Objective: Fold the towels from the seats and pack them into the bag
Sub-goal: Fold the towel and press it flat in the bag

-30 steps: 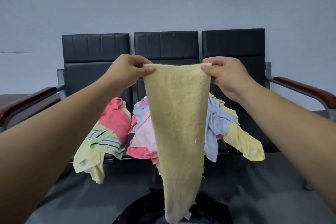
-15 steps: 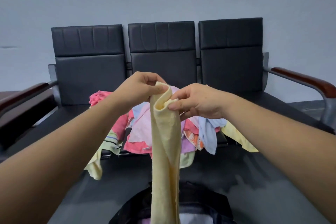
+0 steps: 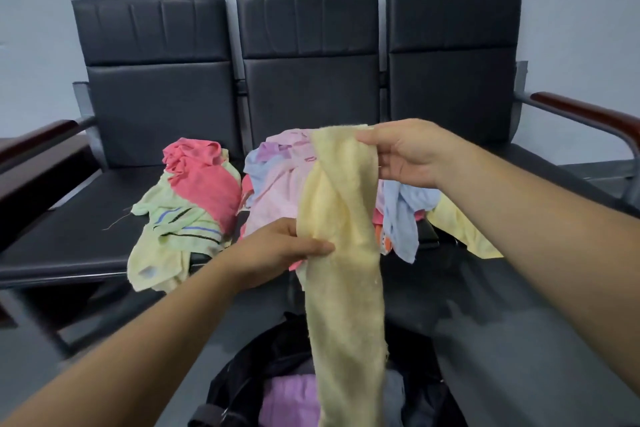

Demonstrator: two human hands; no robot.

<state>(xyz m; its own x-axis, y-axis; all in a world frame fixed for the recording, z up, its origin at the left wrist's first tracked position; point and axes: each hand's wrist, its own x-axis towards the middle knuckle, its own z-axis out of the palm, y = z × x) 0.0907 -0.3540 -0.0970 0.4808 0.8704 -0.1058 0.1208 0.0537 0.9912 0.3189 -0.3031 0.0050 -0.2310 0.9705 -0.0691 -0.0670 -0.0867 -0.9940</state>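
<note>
Yellow towel (image 3: 343, 253), one, in left hand (image 3: 277, 250) and right hand (image 3: 412, 152); three seats (image 3: 311, 87)

Pale yellow towel (image 3: 341, 253); black seats (image 3: 308, 80)

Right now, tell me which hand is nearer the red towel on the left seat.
Left. The left hand, pinching the yellow towel partway down, is just right of and below the red towel; the right hand, holding the yellow towel's top end, is much farther right.
</note>
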